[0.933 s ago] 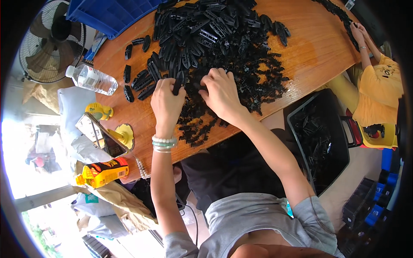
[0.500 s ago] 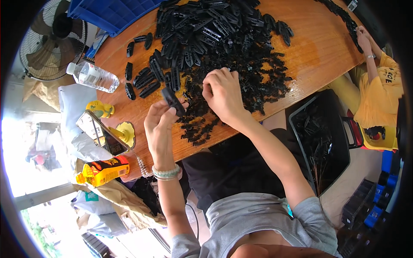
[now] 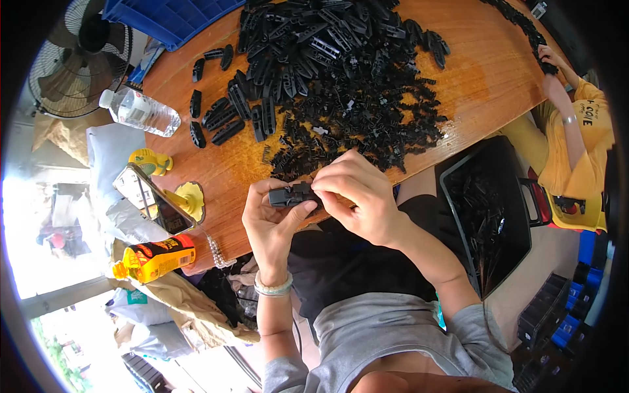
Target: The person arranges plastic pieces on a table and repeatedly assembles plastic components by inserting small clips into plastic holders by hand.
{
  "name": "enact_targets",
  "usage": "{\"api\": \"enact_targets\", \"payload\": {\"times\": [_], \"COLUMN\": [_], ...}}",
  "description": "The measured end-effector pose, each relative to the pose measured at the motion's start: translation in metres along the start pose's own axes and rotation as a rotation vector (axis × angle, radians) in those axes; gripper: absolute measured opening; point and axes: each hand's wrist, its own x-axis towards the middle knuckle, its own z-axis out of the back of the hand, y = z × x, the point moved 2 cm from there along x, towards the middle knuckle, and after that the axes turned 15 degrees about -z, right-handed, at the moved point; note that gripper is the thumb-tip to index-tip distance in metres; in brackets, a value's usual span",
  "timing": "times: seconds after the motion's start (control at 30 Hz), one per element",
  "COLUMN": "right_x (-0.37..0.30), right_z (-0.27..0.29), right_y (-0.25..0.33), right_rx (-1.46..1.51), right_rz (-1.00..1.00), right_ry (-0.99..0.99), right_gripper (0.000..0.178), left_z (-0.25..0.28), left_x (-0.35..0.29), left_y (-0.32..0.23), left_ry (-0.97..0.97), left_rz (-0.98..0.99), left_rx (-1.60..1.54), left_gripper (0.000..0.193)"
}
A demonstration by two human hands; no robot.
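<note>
Drawn nearer since earlier frame: our bare left hand and bare right hand, now meeting at near edge of brown wooden table. Left grasps oblong black plastic part; right's fingertips meet its right end, whether gripping we cannot tell. Beyond, scattered small black plastic clips; farther, heaped long black plastic shells; far left, blue plastic crate.

Brown wooden desk w/ glossy top; v. bright window at L, daylight blown out; pale floor at R; caged fan upper L.
</note>
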Motion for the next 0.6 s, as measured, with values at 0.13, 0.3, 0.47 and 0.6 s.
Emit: {"api": "enact_targets", "payload": {"times": [0.13, 0.3, 0.47, 0.6], "right_x": [-0.001, -0.003, -0.002, 0.004], "right_z": [0.001, 0.003, 0.01, 0.014], "right_y": [0.0, -0.002, -0.004, -0.014], "right_rx": [-0.04, -0.104, -0.176, 0.106], "right_rz": [0.067, 0.102, 0.097, -0.449], "right_ry": [0.036, 0.064, 0.086, 0.291], "right_gripper": [0.026, 0.025, 0.025, 0.027], "left_z": [-0.006, -0.006, -0.009, -0.004], "left_x": [0.001, -0.002, -0.004, -0.006], "left_y": [-0.005, -0.008, -0.011, -0.004], "left_ry": [-0.042, 0.031, -0.004, 0.072], "left_rz": [-0.011, -0.022, 0.104, 0.027], "left_rx": [-0.008, 0.212, 0.018, 0.114], "left_gripper": [0.035, 0.03, 0.024, 0.018]}}
